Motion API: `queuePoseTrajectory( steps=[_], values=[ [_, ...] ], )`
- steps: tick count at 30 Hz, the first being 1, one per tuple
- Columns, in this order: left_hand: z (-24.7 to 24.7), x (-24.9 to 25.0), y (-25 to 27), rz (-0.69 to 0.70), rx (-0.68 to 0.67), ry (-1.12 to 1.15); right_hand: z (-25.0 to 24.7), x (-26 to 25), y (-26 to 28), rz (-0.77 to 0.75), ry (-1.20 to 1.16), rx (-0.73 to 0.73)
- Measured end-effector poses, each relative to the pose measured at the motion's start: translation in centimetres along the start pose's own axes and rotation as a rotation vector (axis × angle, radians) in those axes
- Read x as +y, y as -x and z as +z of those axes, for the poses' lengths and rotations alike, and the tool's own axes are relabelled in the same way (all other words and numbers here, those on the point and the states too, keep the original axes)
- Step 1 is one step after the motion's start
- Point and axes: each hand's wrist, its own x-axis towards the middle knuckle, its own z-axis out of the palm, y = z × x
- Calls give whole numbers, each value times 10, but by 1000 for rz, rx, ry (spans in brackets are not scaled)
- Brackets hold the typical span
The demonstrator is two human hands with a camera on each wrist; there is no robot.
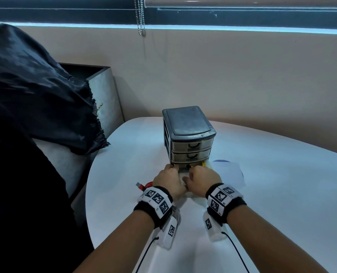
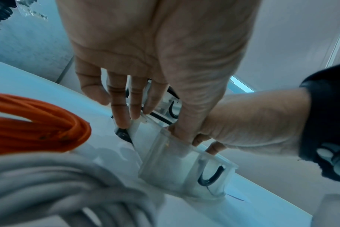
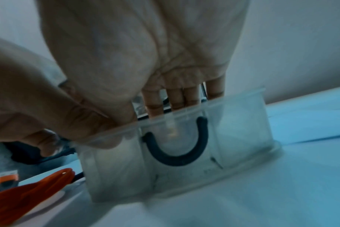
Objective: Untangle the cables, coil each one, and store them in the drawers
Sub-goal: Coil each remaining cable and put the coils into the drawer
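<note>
Looks like an office or study corner to me. There's a white rounded desk point(image 1: 262, 174) pushed up near a plain beige wall point(image 1: 222, 75), with a window point(image 1: 242, 14) above it that has a roller blind and a beaded pull chain point(image 1: 140, 18). A little grey plastic drawer unit point(image 1: 188, 133) sits on the desk, the kind for stationery bits. Off to the left is something under a black cover point(image 1: 36, 95), can't tell what.

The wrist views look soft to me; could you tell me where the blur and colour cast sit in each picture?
Left wrist view: grey cable and orange cable in the near foreground are out of focus. Right wrist view: the clear drawer and table are smeared, tinted blue. Head view: dim, wide-angle, with the window sill bowed.
</note>
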Motion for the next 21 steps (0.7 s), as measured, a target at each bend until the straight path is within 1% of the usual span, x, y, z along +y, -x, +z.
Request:
queuePoseTrajectory(
  steps=[2, 5, 7, 9, 11, 14, 16, 17, 18, 21],
  values=[
    [-1, 0, 0, -3, -4, -4, 2, 5, -6, -6, -8, -36],
    [-2, -1, 0, 2, -18, -27, 16, 14, -13, -137, -11, -93],
    [-3, -1, 0, 7, -20, -40, 17, 16, -9, -134, -72, -102],
    [-4, -1, 1, 15, -15, -45, 14, 16, 0, -126, -126, -44],
    [-7, -2, 3, 22, -20, -35, 11, 14, 11, -137, -158, 68],
    [-16, -9, 9, 28, 7, 72, 2, 4, 37, -201, -154, 232],
    [-26, -15, 14, 6, 57, 157, -1, -8, 55, -236, -162, 263],
    [-32, -19, 16, -10, 87, 187, -2, -15, 64, -247, -162, 230],
    [-37, -22, 19, -25, 117, 210, 0, -22, 71, -262, -155, 163],
    [-49, -28, 28, -60, 179, 244, 15, -41, 92, -354, -79, -102]
  ],
)
